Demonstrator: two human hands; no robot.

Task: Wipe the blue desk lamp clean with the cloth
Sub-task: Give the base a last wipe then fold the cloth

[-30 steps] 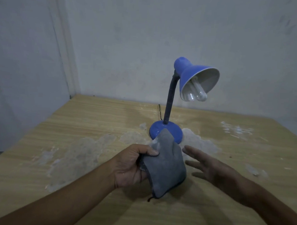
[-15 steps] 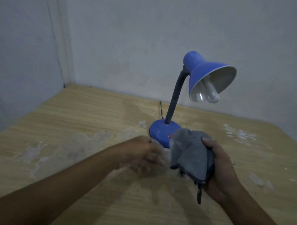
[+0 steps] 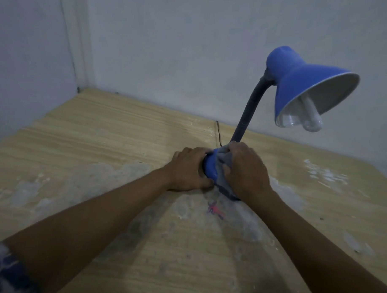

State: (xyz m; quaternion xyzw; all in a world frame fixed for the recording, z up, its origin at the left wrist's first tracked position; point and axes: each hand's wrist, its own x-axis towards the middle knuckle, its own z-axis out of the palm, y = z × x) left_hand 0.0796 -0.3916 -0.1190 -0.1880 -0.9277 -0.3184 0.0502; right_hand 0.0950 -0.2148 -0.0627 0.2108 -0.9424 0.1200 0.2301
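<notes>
A patterned sleeve [image 3: 1, 269] shows at the lower left over the worn wood-grain table [image 3: 100, 143], whose laminate is scuffed with pale patches. The left hand [image 3: 187, 170] curls its fingers round the left edge of the round, glossy lamp base [image 3: 210, 166]. The right hand [image 3: 244, 170] presses a bunched grey cloth [image 3: 222, 173] onto that base. A dark flexible neck [image 3: 248, 111] rises to the blue cone shade [image 3: 300, 84] with a white bulb [image 3: 311, 119]. No readable writing appears.

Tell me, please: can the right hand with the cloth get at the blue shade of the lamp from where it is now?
Probably yes. The right hand presses the cloth on the base, and only open air lies between it and the shade.
</notes>
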